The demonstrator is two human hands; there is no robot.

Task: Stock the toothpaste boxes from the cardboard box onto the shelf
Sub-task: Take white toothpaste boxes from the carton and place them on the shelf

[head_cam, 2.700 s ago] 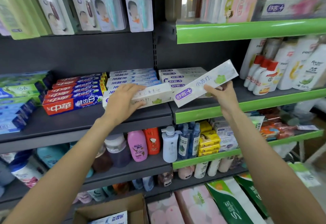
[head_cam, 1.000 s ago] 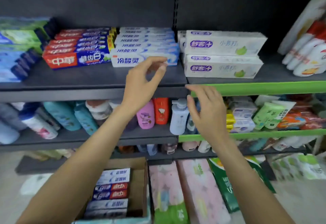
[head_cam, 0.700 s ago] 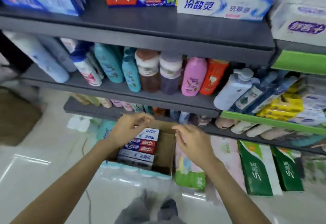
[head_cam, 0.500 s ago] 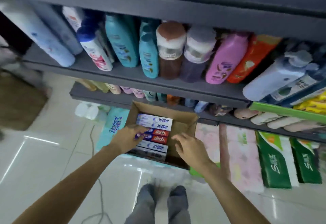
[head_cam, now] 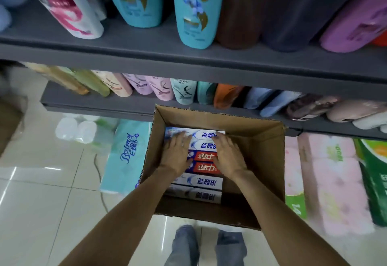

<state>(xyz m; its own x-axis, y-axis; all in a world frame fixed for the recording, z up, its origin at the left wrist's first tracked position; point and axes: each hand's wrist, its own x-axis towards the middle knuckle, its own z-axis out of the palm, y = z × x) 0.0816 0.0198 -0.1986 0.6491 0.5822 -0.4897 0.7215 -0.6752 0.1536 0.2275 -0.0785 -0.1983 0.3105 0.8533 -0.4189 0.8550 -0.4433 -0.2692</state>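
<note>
One cardboard box on the floor. Six toothpaste boxes showing inside: four white-and-blue, two red. Two hands in the box, left hand and right hand. Two gray shelves in view. Two teal bottles standing on the upper shelf. One pale blue tissue pack left of the box. One pink paper-roll pack to the right.

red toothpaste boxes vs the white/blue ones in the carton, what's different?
The red toothpaste boxes have red panels with white characters; the white and blue toothpaste boxes carry blue characters on white. The red ones sit mid-row, flanked by white and blue ones on both sides. Left hand and right hand cover the red boxes' ends; the nearest white ones lie uncovered. All lie flat, parallel, in the cardboard box.
</note>
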